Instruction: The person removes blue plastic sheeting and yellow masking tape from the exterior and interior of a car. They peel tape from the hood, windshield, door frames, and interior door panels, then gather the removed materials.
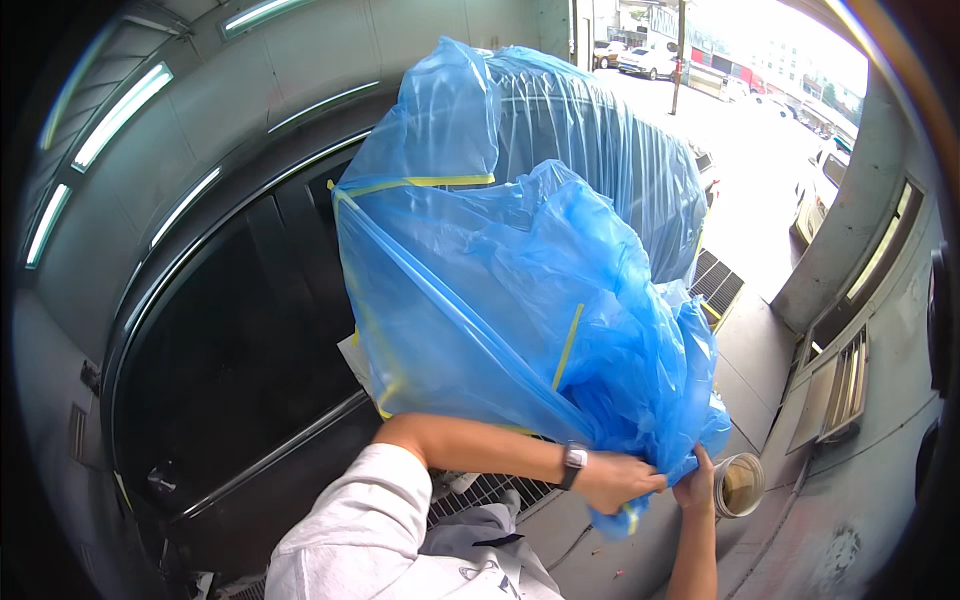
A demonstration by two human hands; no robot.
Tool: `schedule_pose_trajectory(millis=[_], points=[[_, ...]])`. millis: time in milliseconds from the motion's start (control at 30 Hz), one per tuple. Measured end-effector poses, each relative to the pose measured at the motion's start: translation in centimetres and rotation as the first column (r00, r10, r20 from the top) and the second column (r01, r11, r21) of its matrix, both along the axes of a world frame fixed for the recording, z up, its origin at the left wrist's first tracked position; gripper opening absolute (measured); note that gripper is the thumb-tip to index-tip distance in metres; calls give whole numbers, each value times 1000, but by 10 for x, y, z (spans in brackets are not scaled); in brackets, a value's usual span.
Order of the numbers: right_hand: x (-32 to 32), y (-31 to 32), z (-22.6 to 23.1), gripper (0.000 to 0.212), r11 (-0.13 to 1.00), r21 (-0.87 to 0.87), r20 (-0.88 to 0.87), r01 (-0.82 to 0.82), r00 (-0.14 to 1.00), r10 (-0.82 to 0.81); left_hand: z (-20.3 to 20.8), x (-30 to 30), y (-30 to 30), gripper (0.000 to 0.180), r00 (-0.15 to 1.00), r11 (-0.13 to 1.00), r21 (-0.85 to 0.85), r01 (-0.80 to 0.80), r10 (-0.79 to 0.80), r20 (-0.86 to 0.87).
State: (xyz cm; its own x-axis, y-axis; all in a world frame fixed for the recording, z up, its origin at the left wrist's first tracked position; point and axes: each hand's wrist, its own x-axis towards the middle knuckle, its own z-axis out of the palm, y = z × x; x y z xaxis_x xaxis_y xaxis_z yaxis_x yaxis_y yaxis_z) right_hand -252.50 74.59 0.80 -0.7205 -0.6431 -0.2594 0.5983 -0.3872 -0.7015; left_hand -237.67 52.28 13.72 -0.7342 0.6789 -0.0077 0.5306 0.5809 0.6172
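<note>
Translucent blue plastic masking film (pixel 450 290) drapes over the front part of a dark car (pixel 230 350). It is bunched thickly toward the lower right. My left hand (pixel 622 483), with a watch on its wrist, is closed on the gathered end of the film. Right beside it, my right hand (pixel 697 482) grips the same bunch, its fingers partly hidden by the folds. A short tail of film with a bit of yellow tape hangs below my left hand. Yellow masking tape (pixel 412 184) runs along the film's upper edge, and another strip (pixel 568 347) sticks to its middle.
A round container (pixel 739 485) with brownish contents stands close to my right hand. A floor grate (pixel 480 490) lies below my left forearm. The booth wall with a louvred vent (pixel 845 385) rises at right. Beyond the wide opening, parked cars (pixel 650 62) stand outside.
</note>
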Motion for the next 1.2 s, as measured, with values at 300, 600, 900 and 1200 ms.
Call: schedule_pose_trajectory(millis=[300, 600, 900, 1200], points=[[-97, -51, 13, 52, 999, 29, 67, 26, 997, -28, 164, 98, -288, 75, -417, 141, 506, -851, 405, -814], [-208, -129, 32, 45, 967, 190, -169, -171, 964, 203, 138, 94, -377, 39, -724, -424, 610, -669, 191, -662], [-269, -200, 7, 48, 894, 299, -287, -333, 863, 417, 102, -11, -301, 24, -436, -191, 724, -663, 885, -166], [-293, -240, 13, 66, 494, 143, -295, -858, 439, 849, -76, -220, -68, 21, 45, 155, 217, -964, 896, -441]])
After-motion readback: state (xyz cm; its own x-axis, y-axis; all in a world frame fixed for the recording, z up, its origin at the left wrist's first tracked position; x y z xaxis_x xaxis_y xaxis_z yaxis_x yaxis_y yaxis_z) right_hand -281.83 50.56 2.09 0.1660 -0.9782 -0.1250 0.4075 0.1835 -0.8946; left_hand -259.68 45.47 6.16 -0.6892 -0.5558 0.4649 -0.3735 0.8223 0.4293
